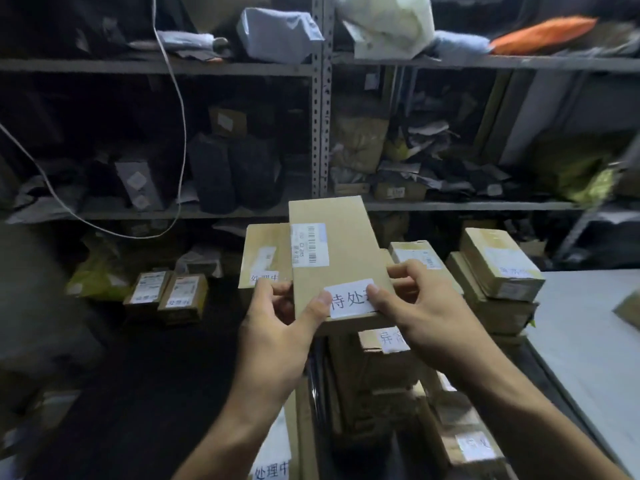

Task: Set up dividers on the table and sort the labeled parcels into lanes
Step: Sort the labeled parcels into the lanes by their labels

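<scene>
1. The right hand (pixel 420 306) thumb covers the last character of the held parcel's white label (pixel 349 298).
2. The table (pixel 595 341) runs off the right edge.
3. The shelf parcels (pixel 221 174) are blurred and dim.

held box (pixel 341 258): 待处 | box below (pixel 384 348): 异常 | bottom-left box (pixel 277 455): 处理中

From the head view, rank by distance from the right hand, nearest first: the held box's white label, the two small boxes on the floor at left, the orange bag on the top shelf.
From the right hand:
1. White label, under its thumb on the held box.
2. Two small boxes, low left.
3. Orange bag, top shelf, upper right.
</scene>
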A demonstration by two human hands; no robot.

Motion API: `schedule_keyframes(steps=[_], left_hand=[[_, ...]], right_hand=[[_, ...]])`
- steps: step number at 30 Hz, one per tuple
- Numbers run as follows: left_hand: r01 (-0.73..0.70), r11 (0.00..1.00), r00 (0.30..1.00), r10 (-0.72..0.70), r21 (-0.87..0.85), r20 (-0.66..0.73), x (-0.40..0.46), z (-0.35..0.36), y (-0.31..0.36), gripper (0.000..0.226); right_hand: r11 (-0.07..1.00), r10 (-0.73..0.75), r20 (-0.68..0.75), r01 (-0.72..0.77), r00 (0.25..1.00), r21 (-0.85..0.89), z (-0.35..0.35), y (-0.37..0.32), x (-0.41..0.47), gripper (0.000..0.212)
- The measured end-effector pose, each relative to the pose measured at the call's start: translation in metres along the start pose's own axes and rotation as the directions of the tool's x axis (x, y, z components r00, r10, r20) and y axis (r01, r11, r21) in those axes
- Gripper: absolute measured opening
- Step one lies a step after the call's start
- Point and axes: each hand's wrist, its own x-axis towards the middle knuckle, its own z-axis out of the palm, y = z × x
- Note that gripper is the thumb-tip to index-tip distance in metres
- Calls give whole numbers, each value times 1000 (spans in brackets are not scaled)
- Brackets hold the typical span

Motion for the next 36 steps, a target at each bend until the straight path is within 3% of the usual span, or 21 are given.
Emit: schedule_keyframes(steps=[12,28,36], left_hand=[[85,988,995,-90,127,35,9,78,-14,29],[135,970,991,-132,202,-30,-3,85,-36,34],[161,975,987,-158,156,-32,-7,82,-37,39]], right_hand=[[991,125,-35,-127,991,-49,-48,41,25,23],[989,141,40,-138,989,-59,-43,75,28,29],[989,138,68,-134,988,-60,-44,77,27,35]])
